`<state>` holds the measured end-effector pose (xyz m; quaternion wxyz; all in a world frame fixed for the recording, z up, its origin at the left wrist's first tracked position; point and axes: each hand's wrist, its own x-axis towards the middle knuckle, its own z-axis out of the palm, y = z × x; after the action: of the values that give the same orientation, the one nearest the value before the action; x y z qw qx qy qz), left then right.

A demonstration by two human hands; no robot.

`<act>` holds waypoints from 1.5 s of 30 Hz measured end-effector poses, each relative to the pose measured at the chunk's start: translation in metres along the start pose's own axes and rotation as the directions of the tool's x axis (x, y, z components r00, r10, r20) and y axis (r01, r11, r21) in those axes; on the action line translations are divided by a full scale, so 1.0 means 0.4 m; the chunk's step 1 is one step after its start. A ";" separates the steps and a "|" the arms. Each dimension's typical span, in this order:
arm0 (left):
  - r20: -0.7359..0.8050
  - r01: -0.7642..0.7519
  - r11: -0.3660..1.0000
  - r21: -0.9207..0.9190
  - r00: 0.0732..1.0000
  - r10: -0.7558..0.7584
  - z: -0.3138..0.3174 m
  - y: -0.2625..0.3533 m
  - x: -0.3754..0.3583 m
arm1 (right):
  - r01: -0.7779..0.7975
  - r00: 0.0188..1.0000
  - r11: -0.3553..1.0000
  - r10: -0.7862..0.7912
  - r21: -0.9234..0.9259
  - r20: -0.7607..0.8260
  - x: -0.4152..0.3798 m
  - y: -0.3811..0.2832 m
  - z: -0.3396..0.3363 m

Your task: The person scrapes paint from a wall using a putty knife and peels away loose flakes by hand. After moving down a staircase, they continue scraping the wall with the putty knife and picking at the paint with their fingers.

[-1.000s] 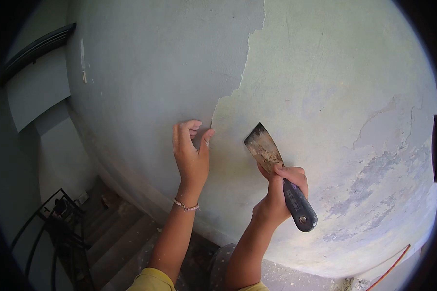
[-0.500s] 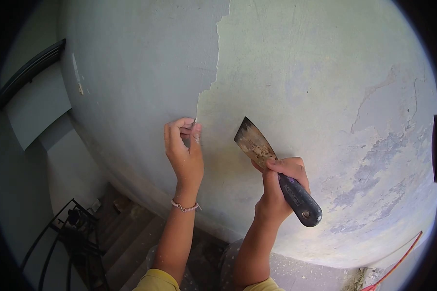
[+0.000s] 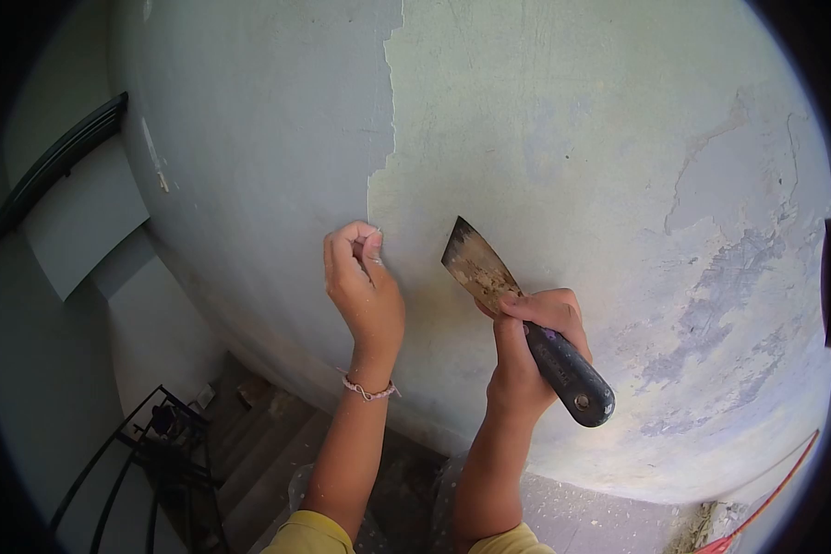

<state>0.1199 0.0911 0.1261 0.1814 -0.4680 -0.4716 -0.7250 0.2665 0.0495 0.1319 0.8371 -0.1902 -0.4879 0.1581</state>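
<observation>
Steel scraper (image 3: 517,314), stained blade, black handle

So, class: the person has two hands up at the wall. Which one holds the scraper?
The right hand: it grips the scraper by its dark handle. The left hand, with a bracelet at the wrist, only pinches at the paint edge.

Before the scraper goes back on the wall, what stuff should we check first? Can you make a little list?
1. Right hand grips the scraper handle firmly: ok.
2. Scraper blade touching the wall: cannot tell.
3. Left hand pinches at the paint edge: ok.
4. Left fingers clear of the blade: ok, a gap shows.
5. Blade clean: not ok, residue on it.
</observation>
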 end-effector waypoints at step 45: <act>0.159 0.303 0.945 0.122 0.934 -0.320 -0.183 -0.126 -0.118 | 0.244 0.928 0.947 -0.164 -0.211 0.335 -0.114 0.035 0.120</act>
<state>0.0708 0.0449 0.0514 0.0437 -0.4404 -0.5880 -0.6770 0.2018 0.0491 0.1124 0.7305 -0.2140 -0.6476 0.0352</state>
